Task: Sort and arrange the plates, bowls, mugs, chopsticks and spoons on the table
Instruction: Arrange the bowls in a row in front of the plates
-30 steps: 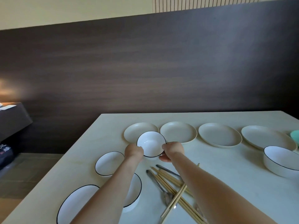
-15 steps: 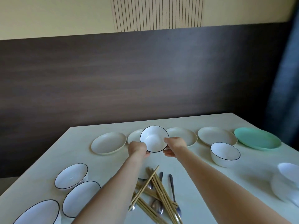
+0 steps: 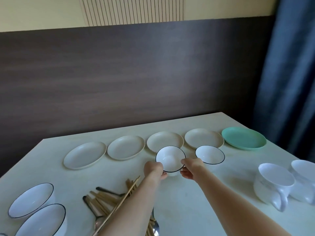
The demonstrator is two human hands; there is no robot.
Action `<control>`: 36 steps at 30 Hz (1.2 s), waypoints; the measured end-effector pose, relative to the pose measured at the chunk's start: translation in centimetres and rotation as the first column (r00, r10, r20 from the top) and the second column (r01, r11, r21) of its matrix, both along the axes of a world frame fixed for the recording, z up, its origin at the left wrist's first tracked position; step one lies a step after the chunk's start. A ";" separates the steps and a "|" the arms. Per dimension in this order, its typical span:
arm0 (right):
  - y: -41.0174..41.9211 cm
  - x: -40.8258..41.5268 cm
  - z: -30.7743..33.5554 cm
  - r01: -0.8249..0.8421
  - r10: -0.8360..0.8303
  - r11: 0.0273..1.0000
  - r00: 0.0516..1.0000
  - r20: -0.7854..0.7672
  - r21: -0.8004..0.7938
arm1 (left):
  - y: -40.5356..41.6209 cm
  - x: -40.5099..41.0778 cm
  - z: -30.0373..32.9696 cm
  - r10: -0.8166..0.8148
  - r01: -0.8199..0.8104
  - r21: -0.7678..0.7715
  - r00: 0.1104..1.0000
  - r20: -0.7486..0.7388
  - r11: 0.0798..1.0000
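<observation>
My left hand (image 3: 154, 169) and my right hand (image 3: 191, 169) grip opposite sides of a small white bowl with a black rim (image 3: 170, 158), held low over the table in front of the plate row. A matching bowl (image 3: 210, 154) stands just to its right. Several cream plates (image 3: 84, 155) (image 3: 126, 147) (image 3: 165, 141) (image 3: 204, 138) and a green plate (image 3: 243, 137) line the back. Two white mugs (image 3: 274, 183) (image 3: 305, 180) stand at the right. Chopsticks (image 3: 109, 200) and spoons (image 3: 154, 226) lie heaped near my left forearm.
Two more black-rimmed bowls (image 3: 30, 200) (image 3: 42, 220) sit at the near left. The pale table (image 3: 213, 201) ends at a dark wood wall panel behind. A blue curtain (image 3: 289, 82) hangs at the right.
The view has swung right, bringing the mugs and green plate into sight. Both hands have carried the bowl rightward and lower, closer to the other small bowl.
</observation>
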State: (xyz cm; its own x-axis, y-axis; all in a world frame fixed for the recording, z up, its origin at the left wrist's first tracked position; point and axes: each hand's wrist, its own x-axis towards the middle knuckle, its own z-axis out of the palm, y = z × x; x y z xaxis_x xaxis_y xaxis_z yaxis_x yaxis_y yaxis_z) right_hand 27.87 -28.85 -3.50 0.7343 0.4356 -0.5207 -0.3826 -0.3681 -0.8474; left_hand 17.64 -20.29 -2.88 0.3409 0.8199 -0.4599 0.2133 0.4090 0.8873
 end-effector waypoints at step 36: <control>-1.2 -1.7 2.8 0.061 0.188 0.916 0.808 0.559 -0.397 | 2.8 -1.8 2.0 -0.259 0.264 0.007 0.952 -0.162 0.965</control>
State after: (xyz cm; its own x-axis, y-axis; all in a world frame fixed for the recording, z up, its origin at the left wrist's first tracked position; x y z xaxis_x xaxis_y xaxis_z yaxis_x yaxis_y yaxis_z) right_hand 26.17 -30.03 -0.70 0.9250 0.3525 -0.1419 0.1652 -0.7095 -0.6851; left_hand 15.81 -17.51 -0.88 0.4699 0.7254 -0.5031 0.4481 0.2950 0.8439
